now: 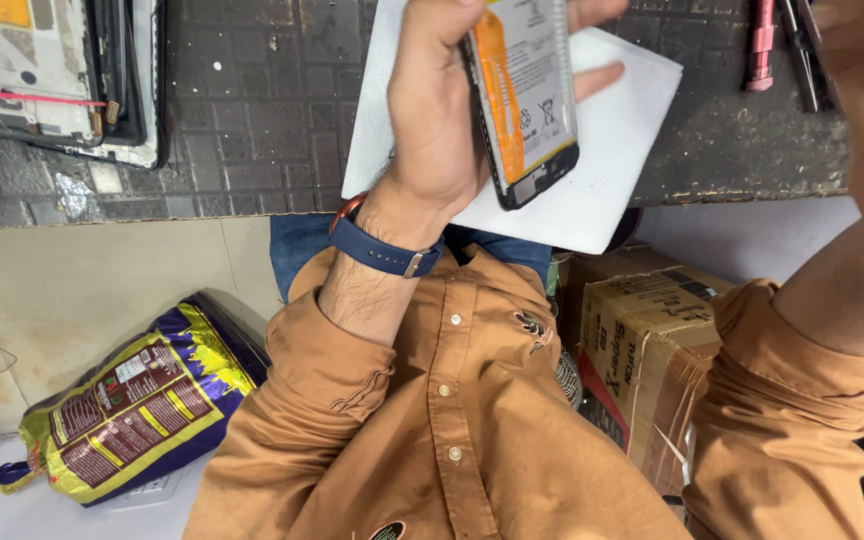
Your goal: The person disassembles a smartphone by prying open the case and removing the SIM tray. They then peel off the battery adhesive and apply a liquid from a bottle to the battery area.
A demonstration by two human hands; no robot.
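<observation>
Gripping an opened phone [524,100] edgewise, left hand [442,110] curled; right hand [852,40] mostly cropped, grasp unclear.

You have one view only, from the camera on your head, tilted steeply down over your own chest. It sits close: your orange shirt [452,420] fills the lower half. Beyond the shirt lies the edge of the dark workbench [262,110], which runs across the top. Left of the shirt is floor, right of it a cardboard box [642,350].
</observation>
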